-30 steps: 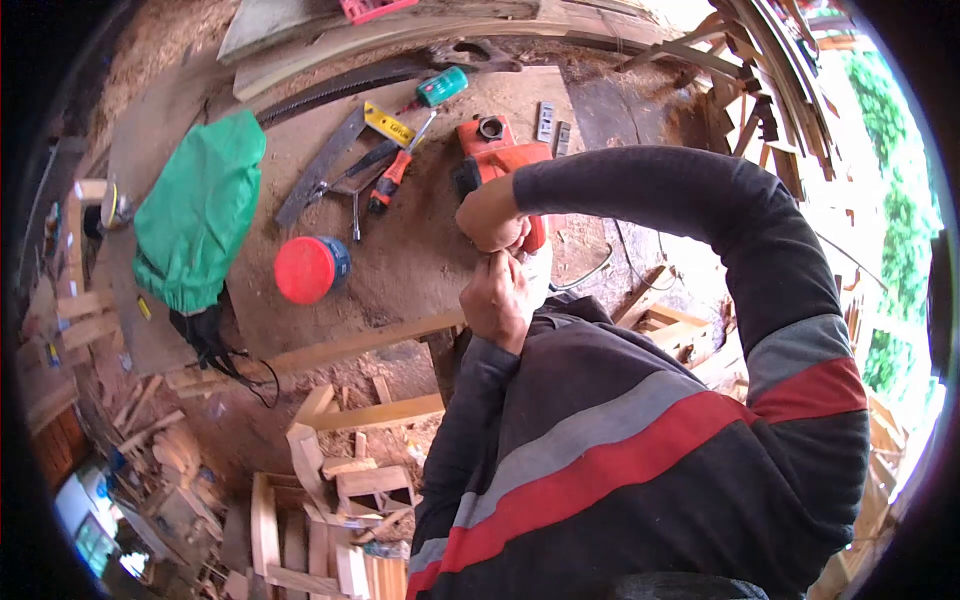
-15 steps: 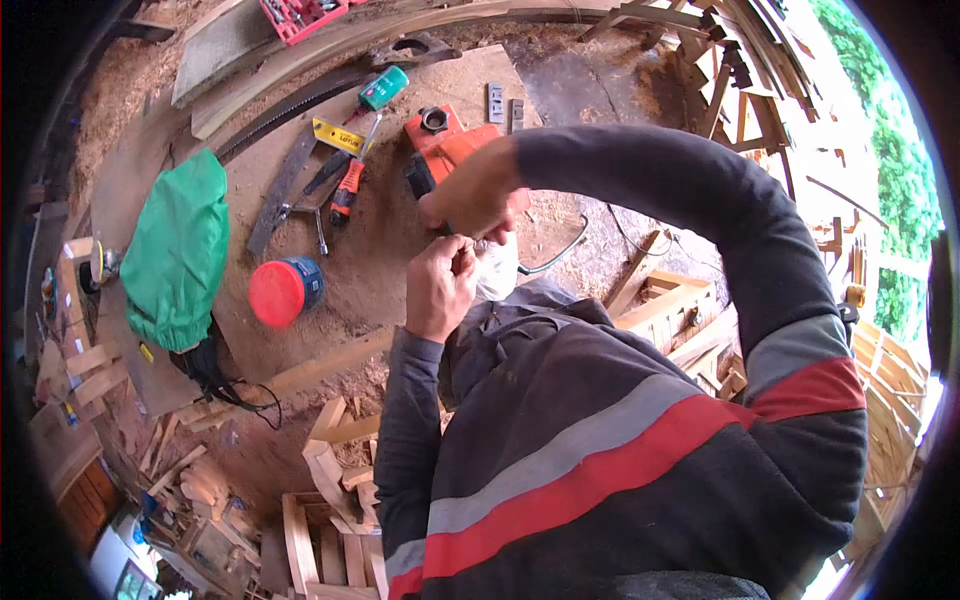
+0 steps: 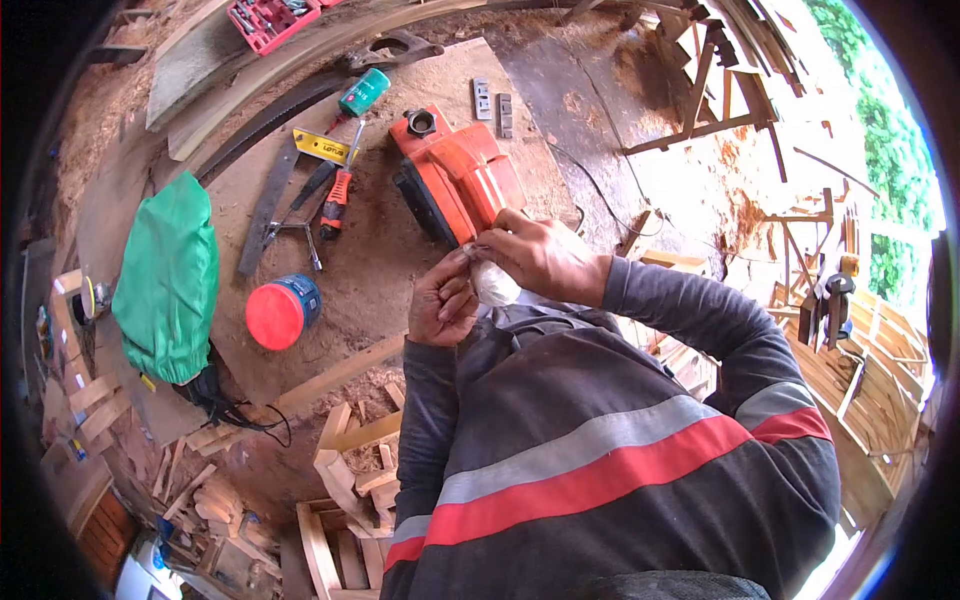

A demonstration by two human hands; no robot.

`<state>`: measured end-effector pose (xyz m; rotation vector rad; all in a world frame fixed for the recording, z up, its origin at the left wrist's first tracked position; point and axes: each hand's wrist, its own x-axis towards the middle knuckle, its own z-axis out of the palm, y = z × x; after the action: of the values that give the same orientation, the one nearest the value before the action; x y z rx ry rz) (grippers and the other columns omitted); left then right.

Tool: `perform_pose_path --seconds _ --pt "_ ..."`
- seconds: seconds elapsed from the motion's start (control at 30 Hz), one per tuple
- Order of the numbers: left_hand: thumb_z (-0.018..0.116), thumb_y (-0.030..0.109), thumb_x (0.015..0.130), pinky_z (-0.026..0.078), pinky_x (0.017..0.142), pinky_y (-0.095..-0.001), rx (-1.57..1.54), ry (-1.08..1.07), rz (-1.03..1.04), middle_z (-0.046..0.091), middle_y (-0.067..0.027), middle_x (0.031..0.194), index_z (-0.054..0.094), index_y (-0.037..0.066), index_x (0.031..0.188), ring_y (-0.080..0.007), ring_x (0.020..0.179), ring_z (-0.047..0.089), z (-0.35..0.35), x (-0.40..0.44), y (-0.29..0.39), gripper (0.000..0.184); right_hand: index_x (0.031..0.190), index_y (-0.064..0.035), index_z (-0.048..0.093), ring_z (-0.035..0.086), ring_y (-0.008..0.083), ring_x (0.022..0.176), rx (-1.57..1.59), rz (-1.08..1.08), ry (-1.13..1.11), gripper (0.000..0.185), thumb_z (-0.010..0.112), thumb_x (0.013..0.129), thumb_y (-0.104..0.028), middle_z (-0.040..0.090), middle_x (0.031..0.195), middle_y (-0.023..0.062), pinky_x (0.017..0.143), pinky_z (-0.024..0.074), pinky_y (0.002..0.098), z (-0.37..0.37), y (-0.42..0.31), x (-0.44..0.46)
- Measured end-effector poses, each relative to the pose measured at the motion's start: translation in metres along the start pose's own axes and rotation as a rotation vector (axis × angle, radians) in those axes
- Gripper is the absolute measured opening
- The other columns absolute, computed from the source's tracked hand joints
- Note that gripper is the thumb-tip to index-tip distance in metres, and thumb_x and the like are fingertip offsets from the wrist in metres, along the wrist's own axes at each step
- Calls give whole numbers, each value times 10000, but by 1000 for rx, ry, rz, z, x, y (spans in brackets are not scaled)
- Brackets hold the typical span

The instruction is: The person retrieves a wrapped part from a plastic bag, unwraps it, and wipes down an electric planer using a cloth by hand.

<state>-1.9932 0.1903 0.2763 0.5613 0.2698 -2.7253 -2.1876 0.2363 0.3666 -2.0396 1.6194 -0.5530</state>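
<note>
An orange power planer (image 3: 455,175) lies tilted on the wooden board (image 3: 375,265), its dark side facing left. At its near end my left hand (image 3: 443,300) has its fingers curled, the thumb and fingertips pinched on something too small to make out. My right hand (image 3: 545,258) meets it there, fingers bent and closed beside the planer's orange end, over the top of a white bag-like item (image 3: 494,284). What the right fingertips grip is hidden. The white item hangs between the hands, close to the jacket front.
Left of the planer are a red-handled screwdriver (image 3: 336,200), a yellow-handled square (image 3: 322,146), a red-lidded jar (image 3: 283,312) and a green cloth cover (image 3: 168,280). Two small metal pieces (image 3: 492,105) lie beyond. A handsaw (image 3: 280,115) and toolbox (image 3: 270,20) are farther back.
My right hand has moved from over the planer to its near right side, uncovering the orange body. My left hand stays near the planer's end. The whole view has shifted.
</note>
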Motion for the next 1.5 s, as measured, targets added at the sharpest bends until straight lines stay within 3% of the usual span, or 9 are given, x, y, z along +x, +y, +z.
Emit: perform_pose_path --seconds 0.37,0.47,0.67,0.87,0.93,1.2,1.4,1.47,1.5 --pt "519 156 1019 231 316 -190 156 181 62 376 90 526 594 56 1171 -21 316 294 25 -5 -4 197 960 -28 593 645 326 695 -39 38 -27 165 640 867 -158 568 889 138 610 546 438 10 -11 0" --pt "490 161 1035 230 308 -198 -99 162 -65 377 90 509 596 67 1160 -30 306 304 20 -10 0 189 1025 -28 601 659 290 681 -160 -19 36 203 658 848 -108 582 913 141 585 556 397 20 -22 -11" --pt "384 158 1067 229 296 -210 -293 12 -119 370 70 465 580 29 1157 -52 281 318 11 -6 3 251 1069 -19 660 686 283 743 16 278 209 176 658 907 -85 638 908 127 626 564 372 20 -23 -7" --pt "505 144 1021 221 319 -208 -34 154 -57 367 67 489 619 27 1148 -37 319 294 26 -10 6 207 985 -20 654 664 292 709 -42 121 43 176 667 827 -97 620 861 110 589 544 392 4 -16 12" --pt "535 158 994 211 333 -213 471 277 158 371 44 504 619 -19 1142 -41 348 304 33 -11 3 246 926 -24 638 648 296 657 -74 78 -28 151 660 819 -129 589 803 109 564 531 404 -1 -15 17" --pt "594 114 930 243 355 -204 442 354 237 431 24 552 658 -48 1042 -48 388 326 26 -6 0 206 795 -64 599 659 329 653 -206 86 -192 173 658 751 -220 592 792 135 600 541 445 -7 -20 29" --pt "615 73 910 284 360 -191 392 436 365 479 44 590 674 -27 992 -27 428 365 9 12 -8 142 783 -26 571 635 308 668 -249 -71 -238 132 653 723 -111 554 746 127 628 520 426 -22 -5 16" --pt "664 96 903 305 369 -193 433 427 360 518 38 605 688 -25 962 -23 436 410 13 9 -7 137 719 -30 589 642 327 674 -66 220 -153 98 634 736 -115 614 757 130 622 527 442 -25 -7 16" --pt "676 124 913 311 374 -188 492 413 323 534 35 637 661 3 1071 -21 456 430 6 5 -2 200 771 -9 634 665 314 695 55 231 -27 131 673 749 -132 639 754 134 633 542 424 -27 -2 18"
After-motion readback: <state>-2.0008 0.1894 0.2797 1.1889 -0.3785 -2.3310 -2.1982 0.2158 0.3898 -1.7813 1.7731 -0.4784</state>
